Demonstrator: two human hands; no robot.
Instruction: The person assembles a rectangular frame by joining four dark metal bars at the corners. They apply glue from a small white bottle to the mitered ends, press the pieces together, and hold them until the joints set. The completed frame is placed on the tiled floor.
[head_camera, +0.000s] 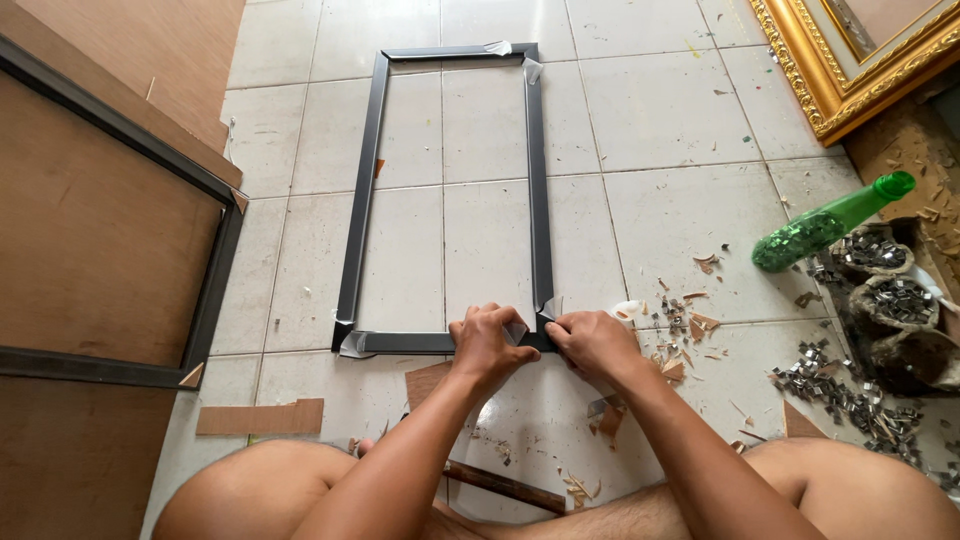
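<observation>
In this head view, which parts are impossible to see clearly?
- Near right corner of the black frame: covered by the left hand and right hand.
- Gold frame: cut off by the top right edge.
- Wooden stick: partly behind the arms.
- Metal bits: too small to identify.

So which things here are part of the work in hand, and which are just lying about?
In use: dark rectangular frame; left hand and right hand, both pressing at its near right corner; clear tape there.

Lying about: green bottle; metal clips; gold frame; cardboard strip; wooden handle.
</observation>
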